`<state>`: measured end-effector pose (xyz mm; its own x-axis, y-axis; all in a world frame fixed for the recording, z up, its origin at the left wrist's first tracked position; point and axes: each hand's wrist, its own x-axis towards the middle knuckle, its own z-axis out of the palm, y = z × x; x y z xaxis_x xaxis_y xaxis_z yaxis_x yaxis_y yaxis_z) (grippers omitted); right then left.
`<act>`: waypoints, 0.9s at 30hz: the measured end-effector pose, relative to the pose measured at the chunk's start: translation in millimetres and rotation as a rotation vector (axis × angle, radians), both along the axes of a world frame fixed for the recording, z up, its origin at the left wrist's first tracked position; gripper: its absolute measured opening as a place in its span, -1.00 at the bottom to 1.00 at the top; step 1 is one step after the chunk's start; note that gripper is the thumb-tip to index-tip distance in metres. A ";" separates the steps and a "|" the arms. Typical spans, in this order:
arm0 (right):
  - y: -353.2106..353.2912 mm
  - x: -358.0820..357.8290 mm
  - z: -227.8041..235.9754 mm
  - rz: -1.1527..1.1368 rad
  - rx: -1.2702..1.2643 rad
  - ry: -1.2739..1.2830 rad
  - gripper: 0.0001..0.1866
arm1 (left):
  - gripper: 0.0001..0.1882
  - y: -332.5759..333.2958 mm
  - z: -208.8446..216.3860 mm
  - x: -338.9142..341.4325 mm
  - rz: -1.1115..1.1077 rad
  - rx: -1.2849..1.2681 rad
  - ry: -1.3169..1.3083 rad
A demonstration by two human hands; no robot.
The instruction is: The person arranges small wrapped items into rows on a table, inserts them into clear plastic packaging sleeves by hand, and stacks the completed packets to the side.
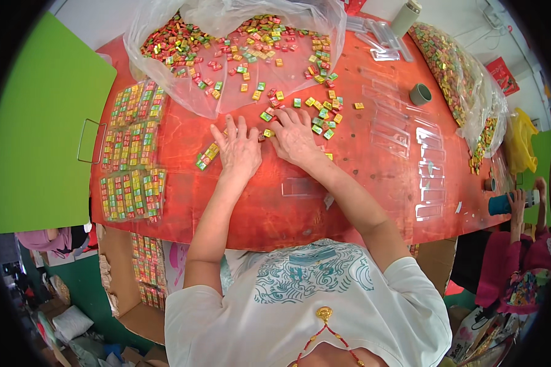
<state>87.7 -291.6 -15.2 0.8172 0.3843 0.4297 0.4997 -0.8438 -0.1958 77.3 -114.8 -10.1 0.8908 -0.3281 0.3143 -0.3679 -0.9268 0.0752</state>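
Note:
My left hand [240, 153] lies palm down over the red table, fingers stretched and spread. A short double row of small wrapped cubes [207, 156], coloured green, yellow and red, runs out from beside its fingers. Close by on the right, my right hand [296, 139] rests with its fingers apart and slightly bent among loose cubes [319, 121]. Its fingertips are near or touching some of them; what lies under the palm is hidden. A yellow cube [268, 133] sits between the two hands. Neither hand visibly grips anything.
A large clear bag [226, 92] spills cubes at the back. Filled clear trays [128, 144] are stacked at left, empty clear trays [430, 174] at right. A full bag [447, 73], a grey cup [420, 94] and a bottle [406, 17] stand beyond. Another person's hand [518, 205] holds a blue-green cup.

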 end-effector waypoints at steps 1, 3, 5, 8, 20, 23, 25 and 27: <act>0.3 -1.4 -2.3 -0.030 -0.024 0.003 -0.59 | -0.71 0.8 -0.9 -0.7 -0.010 0.043 0.077; 1.0 -5.3 -4.6 -0.069 -0.032 -0.015 -0.59 | -0.72 -3.6 4.2 -6.0 -0.014 0.014 0.081; 0.6 -10.0 -1.7 -0.058 0.011 0.008 -0.59 | -0.72 -5.9 5.5 -8.3 -0.023 0.016 0.093; -6.0 -19.0 8.0 -0.084 0.077 0.040 -0.64 | -0.70 -6.1 8.3 -7.8 -0.025 -0.080 0.064; -18.4 -27.1 8.9 -0.160 0.066 0.064 -0.67 | -0.64 -23.9 14.9 39.7 -0.070 0.016 0.083; -12.2 -22.1 8.9 -0.165 0.018 0.046 -0.65 | -0.57 -27.8 5.8 37.6 -0.065 0.052 0.058; -8.2 -19.9 4.9 -0.192 -0.051 0.018 -0.64 | -0.59 -29.8 3.4 41.3 -0.052 0.035 0.045; -4.5 -18.9 5.0 -0.199 -0.062 0.024 -0.65 | -0.62 -29.3 2.1 44.3 -0.044 0.013 0.059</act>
<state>68.8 -296.1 -10.1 0.8893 0.2392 0.3898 0.3176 -0.9363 -0.1501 121.6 -144.1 -8.1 0.8923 -0.3713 0.2569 -0.4037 -0.9109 0.0859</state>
